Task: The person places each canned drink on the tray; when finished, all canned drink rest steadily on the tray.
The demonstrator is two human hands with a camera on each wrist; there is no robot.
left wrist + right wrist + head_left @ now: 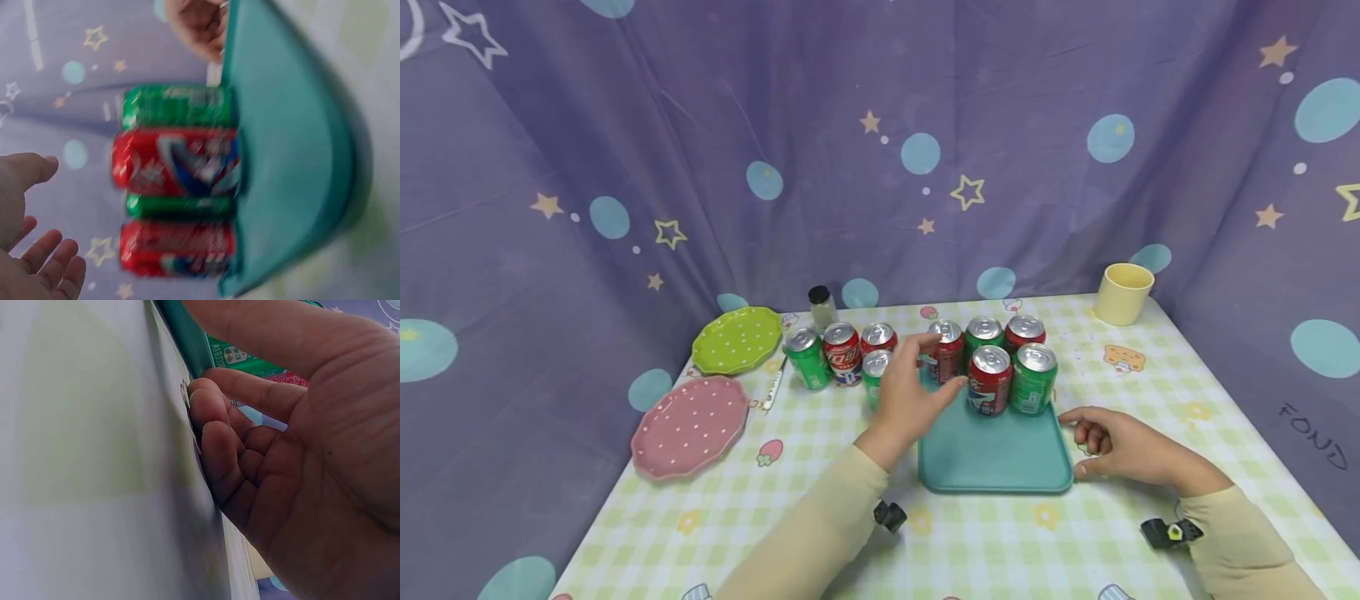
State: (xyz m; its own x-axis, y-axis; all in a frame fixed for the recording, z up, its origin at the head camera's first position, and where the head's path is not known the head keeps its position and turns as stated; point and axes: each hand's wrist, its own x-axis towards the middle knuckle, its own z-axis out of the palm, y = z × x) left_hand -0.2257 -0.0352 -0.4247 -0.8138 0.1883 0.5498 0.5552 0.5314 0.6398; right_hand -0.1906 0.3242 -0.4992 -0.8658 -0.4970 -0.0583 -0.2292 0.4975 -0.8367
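Head view shows my left hand (908,392) spread open, empty, by the cans (992,379) on the teal tray (992,462). My right hand (1116,446) rests on the table (985,542), fingers loosely curled, touching the tray's edge.

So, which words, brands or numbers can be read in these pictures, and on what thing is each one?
"FOND": dark letters on the purple cloth right of the table.
Cans on the teal tray: labels too small or blurred to read.
Green can in the right wrist view: print too small.
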